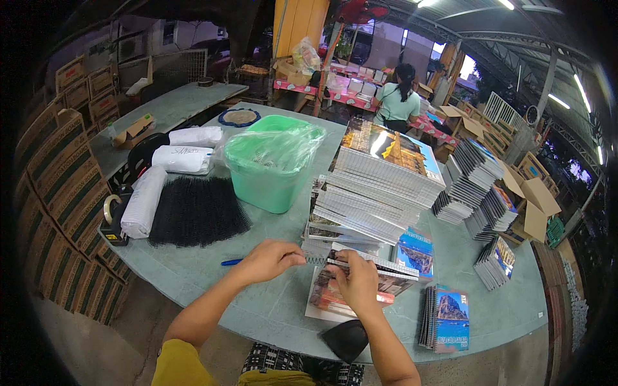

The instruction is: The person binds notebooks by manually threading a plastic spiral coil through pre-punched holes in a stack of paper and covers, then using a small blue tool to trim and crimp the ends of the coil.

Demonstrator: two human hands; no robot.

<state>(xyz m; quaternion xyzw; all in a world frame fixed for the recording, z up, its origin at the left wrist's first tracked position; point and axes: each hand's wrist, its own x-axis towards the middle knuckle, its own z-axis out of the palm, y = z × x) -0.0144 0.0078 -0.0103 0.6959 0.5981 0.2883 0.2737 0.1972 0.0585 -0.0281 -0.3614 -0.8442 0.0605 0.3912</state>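
My right hand (357,278) grips a booklet (393,270) of printed pages, held standing on its edge with thumb and fingers around its top. Between my hands a thin dark spiral binding coil (314,261) runs to the booklet's punched edge. The fingertips of my left hand (273,260) are pinched at the coil's outer end. Under the booklet lie reddish printed sheets (328,296). Just beyond my hands rises a tall stack of booklets (380,174) with photo covers. A blue pen (230,262) lies beside my left wrist.
A green bin (267,170) lined with clear plastic stands by a pile of black coils (196,209) and white rolls (143,202). At right are bound booklets (445,318) and more stacks (467,180). Cartons (64,212) rise at left. Another person (397,103) is farther back.
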